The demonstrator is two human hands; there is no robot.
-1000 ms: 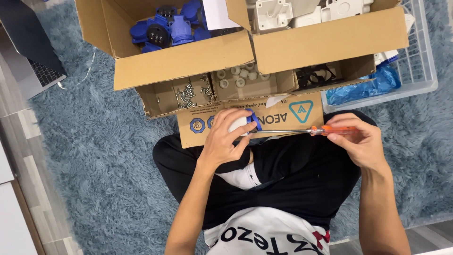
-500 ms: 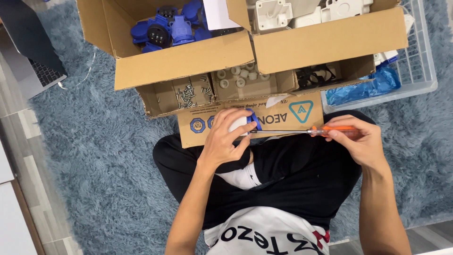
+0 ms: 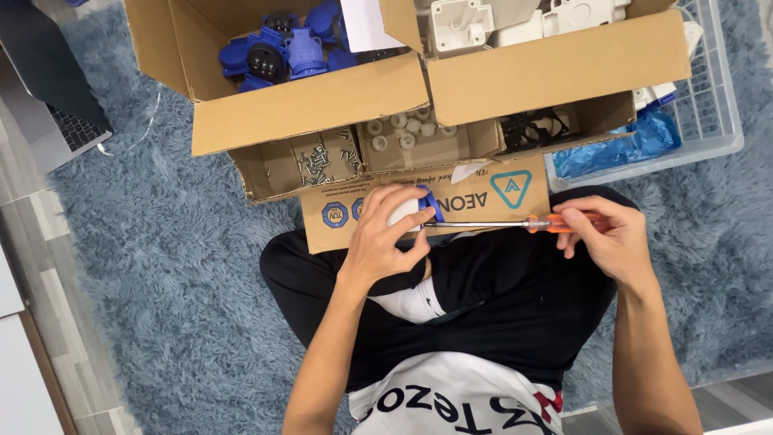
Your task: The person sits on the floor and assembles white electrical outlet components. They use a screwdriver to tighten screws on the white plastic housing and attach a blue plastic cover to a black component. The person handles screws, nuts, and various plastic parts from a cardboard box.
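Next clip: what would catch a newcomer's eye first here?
At centre, the left hand grips a small white and blue part while the right hand holds an orange-handled screwdriver with its tip at that part. Above them stand open cardboard boxes, one with blue plug parts at upper left, another with white housings at upper right. Everything rests on a shaggy blue rug.

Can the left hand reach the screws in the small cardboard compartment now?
Probably not at once: the left hand holds a white and blue part. The screws lie uncovered just beyond it.
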